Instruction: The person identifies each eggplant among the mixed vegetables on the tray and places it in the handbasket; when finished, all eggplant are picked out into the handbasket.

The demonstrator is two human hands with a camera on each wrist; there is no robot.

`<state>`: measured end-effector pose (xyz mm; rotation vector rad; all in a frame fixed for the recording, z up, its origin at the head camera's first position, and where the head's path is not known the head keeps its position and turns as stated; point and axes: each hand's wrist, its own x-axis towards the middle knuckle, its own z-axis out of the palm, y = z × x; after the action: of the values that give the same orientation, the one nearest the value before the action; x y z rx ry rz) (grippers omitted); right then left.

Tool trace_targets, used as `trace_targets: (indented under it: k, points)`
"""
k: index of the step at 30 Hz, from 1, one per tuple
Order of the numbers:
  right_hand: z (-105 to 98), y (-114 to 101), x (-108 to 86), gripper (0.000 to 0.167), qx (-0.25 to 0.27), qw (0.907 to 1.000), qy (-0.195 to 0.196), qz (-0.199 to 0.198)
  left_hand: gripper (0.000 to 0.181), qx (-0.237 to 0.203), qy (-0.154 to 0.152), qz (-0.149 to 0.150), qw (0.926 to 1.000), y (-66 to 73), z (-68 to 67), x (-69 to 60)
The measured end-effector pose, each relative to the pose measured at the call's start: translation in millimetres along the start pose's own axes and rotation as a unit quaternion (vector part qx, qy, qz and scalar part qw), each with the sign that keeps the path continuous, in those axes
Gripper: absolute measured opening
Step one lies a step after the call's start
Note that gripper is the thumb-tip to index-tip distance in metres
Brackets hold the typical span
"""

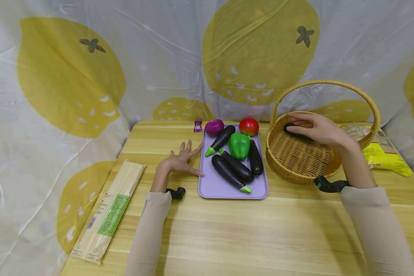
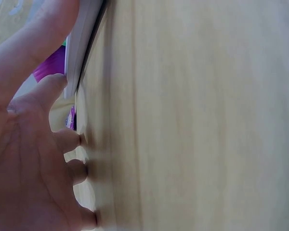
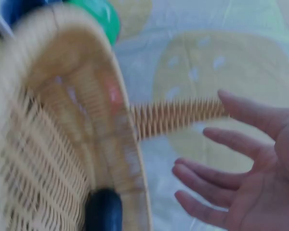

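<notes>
My left hand (image 1: 181,159) has its fingers spread beside the lilac tray (image 1: 207,188), thumb and index finger at its left rim. In the left wrist view, the other fingertips rest on the wooden table. On the tray lie several black eggplants (image 1: 226,173), a green bell pepper (image 1: 239,146), a purple round vegetable (image 1: 214,127) and a red tomato-like one (image 1: 249,126). My right hand (image 1: 319,128) is over the wicker basket (image 1: 286,168), fingers extended and holding nothing. Below it in the basket lies a dark eggplant (image 3: 104,211), partly hidden.
The basket's tall handle (image 1: 327,82) arches above the right hand. A yellow packet (image 1: 383,157) lies behind the basket at right. At left is a long noodle-like package (image 1: 108,211). A small purple sachet (image 1: 197,126) sits near the back edge, before a lemon-print cloth (image 1: 158,57).
</notes>
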<state>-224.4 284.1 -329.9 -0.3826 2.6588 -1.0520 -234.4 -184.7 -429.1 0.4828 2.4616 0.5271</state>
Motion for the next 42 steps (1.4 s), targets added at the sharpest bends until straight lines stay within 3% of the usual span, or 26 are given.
trace_targets:
  k: [5, 9, 17, 23, 31, 42]
  points:
    - [29, -28, -15.1, 0.065, 0.019, 0.9983, 0.005, -0.056, 0.114, -0.001, 0.000, -0.002, 1.0000, -0.8, -0.3, 0.1]
    - [58, -45, -20.0, 0.067, 0.004, 0.9953, 0.011, -0.096, 0.114, 0.000, 0.000, 0.001, 1.0000, -0.9, 0.2, 0.3]
    - [128, -66, -11.7, 0.072, -0.005, 0.9890, 0.002, -0.148, 0.114, 0.001, 0.001, 0.000, 1.0000, 0.5, 0.8, 0.9]
    - [169, -74, -2.3, 0.069, -0.010, 0.9858, 0.015, -0.167, 0.115, 0.005, 0.006, 0.003, 1.0000, 0.8, 1.7, 4.2]
    - [196, -86, 10.2, 0.067, -0.042, 0.9869, 0.053, -0.147, 0.114, 0.004, 0.007, -0.002, 1.0000, 0.8, 1.8, 4.0]
    - [209, -90, 20.8, 0.067, -0.046, 0.9880, 0.053, -0.138, 0.114, 0.001, 0.006, -0.005, 1.0000, -0.8, 2.6, 2.5]
